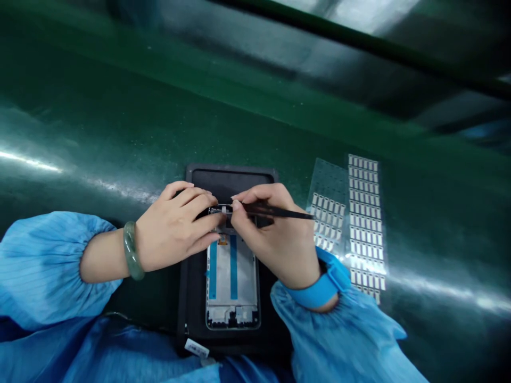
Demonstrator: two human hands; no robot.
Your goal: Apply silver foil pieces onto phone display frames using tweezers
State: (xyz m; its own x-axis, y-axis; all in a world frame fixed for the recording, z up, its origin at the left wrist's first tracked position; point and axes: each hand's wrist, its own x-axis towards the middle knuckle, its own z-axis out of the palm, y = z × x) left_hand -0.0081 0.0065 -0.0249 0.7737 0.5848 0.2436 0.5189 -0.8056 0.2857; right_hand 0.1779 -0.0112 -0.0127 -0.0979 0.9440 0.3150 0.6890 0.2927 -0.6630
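A phone frame (247, 271) with two blue strips down its bare metal inside lies in a black tray (195, 298). Black tweezers (279, 211) are pinched in my right hand (275, 234), their tips at the upper end of the frame. My left hand (179, 229) lies across the frame's upper left part, fingers bent and touching its top edge. Whether those fingers pinch a small part there I cannot make out. Between both hands the top of the frame is partly hidden. A small orange-brown flex connector (222, 242) shows just below the left fingertips.
Right of the tray lie two clear sheets with rows of small whitish stickers: a partly used sheet (329, 213) and a longer, fuller sheet (365, 223). A white label (197, 348) hangs near the tray's front edge. The green bench (120, 133) has a raised far rail.
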